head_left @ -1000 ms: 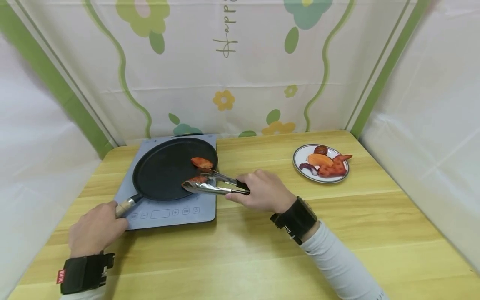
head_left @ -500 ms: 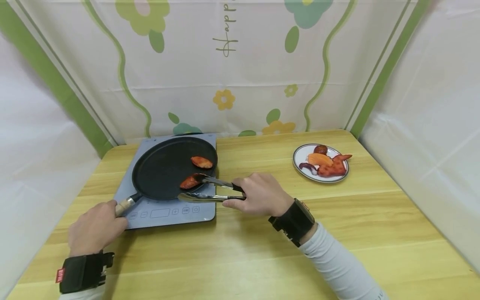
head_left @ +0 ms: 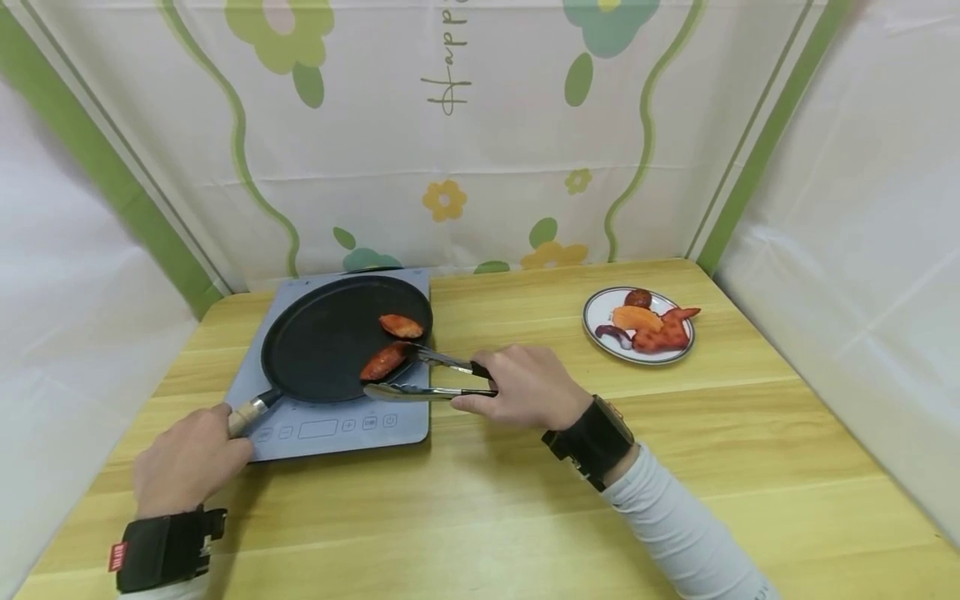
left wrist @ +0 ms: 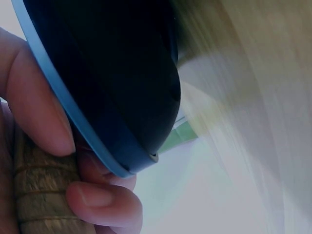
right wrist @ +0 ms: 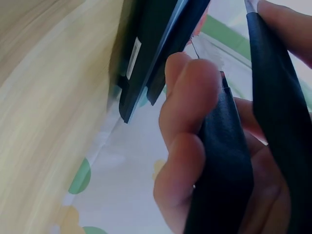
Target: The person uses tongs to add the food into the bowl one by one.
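A black flat frying pan (head_left: pixel 322 342) sits on a grey induction cooker (head_left: pixel 408 427). My left hand (head_left: pixel 191 457) grips its wooden handle (head_left: pixel 246 415), whose ridged wood (left wrist: pixel 44 195) shows between the fingers in the left wrist view. Two reddish-brown pieces of food that look like chicken wing sections lie at the pan's right side, a farther piece (head_left: pixel 401 326) and a nearer piece (head_left: pixel 384 361). Metal tongs (head_left: pixel 420 393) with black grips (right wrist: pixel 226 161) are held in my right hand (head_left: pixel 525 385). Their arms are spread; one tip meets the nearer piece's right end, the other overlaps the pan's near rim.
At the right back stands a white plate (head_left: pixel 600 312) with a dark rim. It bears a chicken wing (head_left: pixel 663 333), an orange piece (head_left: pixel 637 318), a round brown piece (head_left: pixel 638 298) and a purple-white piece (head_left: pixel 613 336). A floral cloth (head_left: pixel 510 150) hangs behind the wooden table (head_left: pixel 510 517).
The tongs have spread apart from round the nearer food piece, which now lies in the pan. My left hand still grips the handle in the same spot.
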The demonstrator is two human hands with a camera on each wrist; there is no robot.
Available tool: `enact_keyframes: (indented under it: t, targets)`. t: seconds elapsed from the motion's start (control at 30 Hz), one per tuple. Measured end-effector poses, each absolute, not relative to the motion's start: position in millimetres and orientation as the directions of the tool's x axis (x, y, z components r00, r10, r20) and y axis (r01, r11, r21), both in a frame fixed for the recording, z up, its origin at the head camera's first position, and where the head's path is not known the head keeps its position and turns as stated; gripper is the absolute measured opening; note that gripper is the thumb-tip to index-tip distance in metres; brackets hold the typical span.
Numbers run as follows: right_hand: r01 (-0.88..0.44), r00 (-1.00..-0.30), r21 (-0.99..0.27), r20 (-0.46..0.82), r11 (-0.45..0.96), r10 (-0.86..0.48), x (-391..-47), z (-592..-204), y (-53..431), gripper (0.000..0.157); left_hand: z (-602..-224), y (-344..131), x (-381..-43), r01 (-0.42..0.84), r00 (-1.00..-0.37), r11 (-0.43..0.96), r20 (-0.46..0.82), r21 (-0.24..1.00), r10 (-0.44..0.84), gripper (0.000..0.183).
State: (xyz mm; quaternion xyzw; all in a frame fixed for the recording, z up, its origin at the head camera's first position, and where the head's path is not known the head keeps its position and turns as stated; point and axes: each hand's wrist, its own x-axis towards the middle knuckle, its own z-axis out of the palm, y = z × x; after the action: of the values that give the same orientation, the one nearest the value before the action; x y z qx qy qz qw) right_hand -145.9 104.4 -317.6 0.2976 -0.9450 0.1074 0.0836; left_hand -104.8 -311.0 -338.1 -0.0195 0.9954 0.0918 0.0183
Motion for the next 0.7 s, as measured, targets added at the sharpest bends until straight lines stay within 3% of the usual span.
enact_keyframes:
  t: [0.17,0.5,0.7]
  targets:
    - [-0.562,-0.821,-0.154,0.227,0.813,-0.524,-145.9,-319.2,114.1,0.048,-338.7,-312.9,-104.1,-0.040,-0.998,0.983,-0.046,0.180,-0.032,0.013]
    - [-0.469,-0.883,-0.321,0.188,0.823,-0.430,-135.6,-323.9,159.8,0.036,-340.7,-311.3,-102.9,-0.037,-0.998,0.981,-0.049,0.189,-0.029,0.012]
    - [-0.419,-0.898,-0.251,0.252,0.872,-0.359,-128.8,-333.6,196.4,0.043,-338.3,-314.2,-105.1,-0.034,-0.998,0.981,-0.058,0.189,-0.023,0.013]
